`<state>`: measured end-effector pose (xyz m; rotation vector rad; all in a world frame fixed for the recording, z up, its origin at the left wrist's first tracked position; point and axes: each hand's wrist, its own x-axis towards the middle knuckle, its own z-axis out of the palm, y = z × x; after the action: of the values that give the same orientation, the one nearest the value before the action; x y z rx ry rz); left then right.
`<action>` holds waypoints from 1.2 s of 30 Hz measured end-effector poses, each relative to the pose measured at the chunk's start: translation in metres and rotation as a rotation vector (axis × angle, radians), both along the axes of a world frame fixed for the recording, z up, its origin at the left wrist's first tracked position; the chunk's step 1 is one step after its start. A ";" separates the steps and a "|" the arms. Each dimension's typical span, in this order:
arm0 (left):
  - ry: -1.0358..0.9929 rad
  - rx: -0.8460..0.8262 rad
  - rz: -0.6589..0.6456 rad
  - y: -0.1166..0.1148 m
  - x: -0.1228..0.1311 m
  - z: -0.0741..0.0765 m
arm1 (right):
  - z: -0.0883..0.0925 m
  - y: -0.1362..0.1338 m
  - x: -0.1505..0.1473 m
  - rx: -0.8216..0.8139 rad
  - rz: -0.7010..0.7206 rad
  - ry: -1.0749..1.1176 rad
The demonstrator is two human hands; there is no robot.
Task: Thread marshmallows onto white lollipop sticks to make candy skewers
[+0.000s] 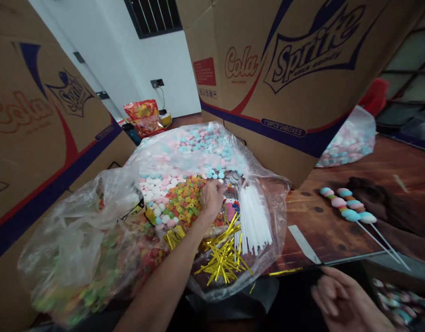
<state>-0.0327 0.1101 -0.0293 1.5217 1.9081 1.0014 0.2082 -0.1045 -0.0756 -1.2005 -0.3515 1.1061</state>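
My left hand (212,198) reaches over the candy pile, its fingertips pinched together at the edge of the ring candies; what they hold is too small to make out. Under and beside it lie orange, yellow and green ring candies (184,198). Pink, white and blue marshmallows (205,140) spread behind and to the left. White sticks (255,221) lie in a bundle to the right of the hand, with gold twist ties (224,263) in front. My right hand (345,295) is low at the table's front edge, fingers loosely bent and partly apart, nothing visible in it.
Two marshmallow skewers (354,205) rest on the wooden table (302,203) at right, by a dark brown cloth (378,198). Large cardboard boxes (267,110) stand behind and at left. A plastic bag of ring candies (104,272) fills the left front; a marshmallow bag (354,138) is at back right.
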 end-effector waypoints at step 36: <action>-1.107 0.060 0.134 -0.136 0.004 0.005 | 0.035 0.071 -0.134 0.184 0.379 -0.252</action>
<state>-0.0284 -0.0262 -0.0242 0.5787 1.1613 1.5232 0.0738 -0.0339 -0.0406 -1.1364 -0.8855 1.2149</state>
